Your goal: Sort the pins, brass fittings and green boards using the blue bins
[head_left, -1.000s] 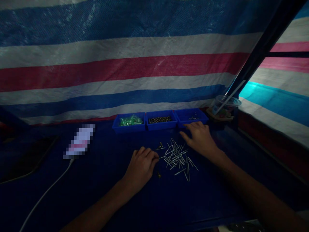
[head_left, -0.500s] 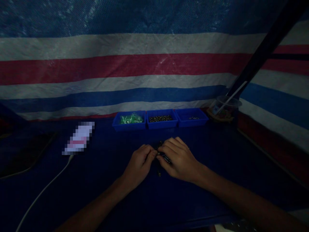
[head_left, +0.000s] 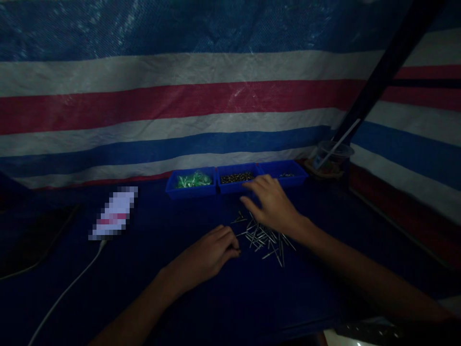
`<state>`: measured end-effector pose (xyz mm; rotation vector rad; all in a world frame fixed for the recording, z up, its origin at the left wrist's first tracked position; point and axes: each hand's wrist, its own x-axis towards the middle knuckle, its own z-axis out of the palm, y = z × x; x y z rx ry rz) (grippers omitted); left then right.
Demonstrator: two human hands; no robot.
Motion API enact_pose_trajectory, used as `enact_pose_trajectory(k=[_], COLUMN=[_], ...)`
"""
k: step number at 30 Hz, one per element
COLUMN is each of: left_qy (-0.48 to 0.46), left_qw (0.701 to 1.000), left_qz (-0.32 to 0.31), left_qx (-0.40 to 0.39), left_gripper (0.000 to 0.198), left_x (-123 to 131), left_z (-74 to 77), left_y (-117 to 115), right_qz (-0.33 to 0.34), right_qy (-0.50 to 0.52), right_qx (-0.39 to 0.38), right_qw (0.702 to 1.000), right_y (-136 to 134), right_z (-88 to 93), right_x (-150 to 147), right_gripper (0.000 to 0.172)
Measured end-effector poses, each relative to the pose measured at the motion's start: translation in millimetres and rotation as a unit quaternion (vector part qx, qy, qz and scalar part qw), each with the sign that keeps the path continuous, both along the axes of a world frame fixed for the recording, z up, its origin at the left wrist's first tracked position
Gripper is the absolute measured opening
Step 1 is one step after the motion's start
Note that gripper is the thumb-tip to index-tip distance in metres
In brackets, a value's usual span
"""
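Note:
A loose pile of thin metal pins (head_left: 264, 238) lies on the dark blue table (head_left: 180, 298). My left hand (head_left: 211, 252) rests on the table just left of the pile, fingers curled in a pinch; what they hold is too small to make out. My right hand (head_left: 272, 202) hovers over the far side of the pile, fingers spread, its fingertips near the middle blue tray (head_left: 236, 179) of small dark parts. A left tray (head_left: 190, 182) holds green pieces, and a right tray (head_left: 288, 174) holds a few small parts.
A striped tarp (head_left: 180, 96) hangs behind the table. A white cable (head_left: 68, 288) runs to a blurred flat object (head_left: 113, 214) at left. A clear plastic cup with a straw (head_left: 331, 156) stands at the back right beside a dark slanted pole (head_left: 385, 72).
My right hand has left my left hand and moved up and away toward the middle tray, uncovering the pins. My left hand has shifted slightly lower on the table.

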<state>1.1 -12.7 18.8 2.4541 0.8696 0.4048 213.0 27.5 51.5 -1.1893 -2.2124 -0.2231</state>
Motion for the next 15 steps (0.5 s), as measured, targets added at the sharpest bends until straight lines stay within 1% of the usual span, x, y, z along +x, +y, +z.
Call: enact_pose_trajectory(k=[1,3,5,7,8,12,15], left_qy=[-0.023,-0.076,-0.126,-0.155,-0.162,-0.181,-0.19], left_qw=[0.999,0.994,0.983,0.973,0.97,0.966,0.965], left_qz=[0.021,0.071,0.122,0.16,0.167,0.169,0.168], left_qx=[-0.013,-0.039,-0.057,-0.065,-0.066,-0.069,-0.072], left_gripper=[0.013,0.022,0.03,0.032,0.032,0.031,0.034], left_x=[-0.4,-1.1,-0.6,1.5,3.2,9.6,10.5], left_z=[-2.1,-5.4,-6.8,-6.3,-5.5,-2.0,-1.4], left_y=[2.9,8.0,10.8,10.2,8.8,1.3,-2.1], right_qz=[0.047,0.118,0.149,0.145,0.135,0.108,0.121], right_qy=[0.011,0.01,0.005,0.009,0.014,0.024,0.035], right_qx=[-0.021,-0.028,-0.019,-0.011,-0.008,0.011,0.059], right_qw=[0.999,0.993,0.989,0.989,0.991,0.994,0.99], right_y=[-11.6,-33.7,-48.5,-54.3,-54.6,-53.2,-55.8], right_z=[-9.4,-23.0,-29.6,-31.4,-31.5,-31.7,-28.5], right_x=[-3.0,-7.7,-10.7,-12.9,-13.9,-18.6,-19.3], right_gripper=[0.028,0.027,0.026,0.022,0.02,0.018,0.012])
